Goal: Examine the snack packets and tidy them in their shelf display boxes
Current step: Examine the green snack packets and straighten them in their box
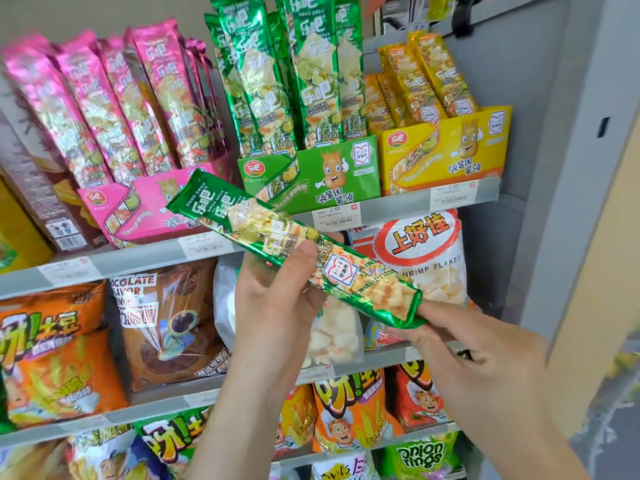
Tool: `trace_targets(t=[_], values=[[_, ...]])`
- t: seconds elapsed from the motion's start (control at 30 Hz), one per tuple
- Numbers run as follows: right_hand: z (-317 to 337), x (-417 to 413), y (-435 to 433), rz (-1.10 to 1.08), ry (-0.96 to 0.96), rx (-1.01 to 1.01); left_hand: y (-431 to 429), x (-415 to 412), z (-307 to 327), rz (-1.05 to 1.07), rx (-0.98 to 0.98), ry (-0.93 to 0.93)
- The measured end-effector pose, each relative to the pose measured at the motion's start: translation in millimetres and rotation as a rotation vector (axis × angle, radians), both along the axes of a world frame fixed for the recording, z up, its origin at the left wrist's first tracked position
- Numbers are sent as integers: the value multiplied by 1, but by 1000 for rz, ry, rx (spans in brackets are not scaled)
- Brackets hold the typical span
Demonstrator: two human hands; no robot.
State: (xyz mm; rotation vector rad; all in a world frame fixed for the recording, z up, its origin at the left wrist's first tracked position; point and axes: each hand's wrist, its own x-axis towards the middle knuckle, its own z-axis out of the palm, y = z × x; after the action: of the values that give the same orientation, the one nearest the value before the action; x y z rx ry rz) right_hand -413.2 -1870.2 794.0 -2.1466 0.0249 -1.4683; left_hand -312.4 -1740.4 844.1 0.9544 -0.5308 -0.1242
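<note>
A long green snack packet lies slanted in front of the shelves, its top end up left. My left hand grips its middle from below, thumb on the front. My right hand pinches its lower right end. Behind it on the top shelf stand three display boxes: a pink box with several pink packets, a green box with several green packets standing upright, and a yellow box with several yellow packets.
The grey shelf edge carries price tags. Lower shelves hold orange chip bags, a brown chocolate bag, a white shrimp flakes bag and onion rings. A grey upright panel bounds the shelves on the right.
</note>
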Motion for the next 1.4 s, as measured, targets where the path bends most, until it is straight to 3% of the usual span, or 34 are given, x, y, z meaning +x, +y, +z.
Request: trace_targets(t=[0.13, 0.23, 0.37, 0.47, 0.63, 0.8, 1.07, 1.3, 1.4], values=[[1, 1, -14, -5, -45, -100, -10, -3, 15, 25, -20, -45], [8, -1, -20, 216, 11, -79, -12, -3, 33, 116, 50, -82], [29, 4, -21, 667, 123, 285, -16, -3, 58, 199, 176, -201], [49, 13, -25, 924, 70, 583, -23, -3, 73, 114, 183, -325], [75, 25, -37, 1033, 221, 537, -31, 0, 105, 178, 329, -656], [90, 31, -60, 797, 183, 270, -39, 9, 147, 327, 254, -850], [115, 51, -73, 446, 204, 39, -60, 17, 196, 364, 304, -991], [157, 84, -87, 575, 48, 129, -71, 18, 250, 394, 323, -1184], [169, 100, -88, 518, 4, 117, -75, 19, 261, 472, 394, -1298]])
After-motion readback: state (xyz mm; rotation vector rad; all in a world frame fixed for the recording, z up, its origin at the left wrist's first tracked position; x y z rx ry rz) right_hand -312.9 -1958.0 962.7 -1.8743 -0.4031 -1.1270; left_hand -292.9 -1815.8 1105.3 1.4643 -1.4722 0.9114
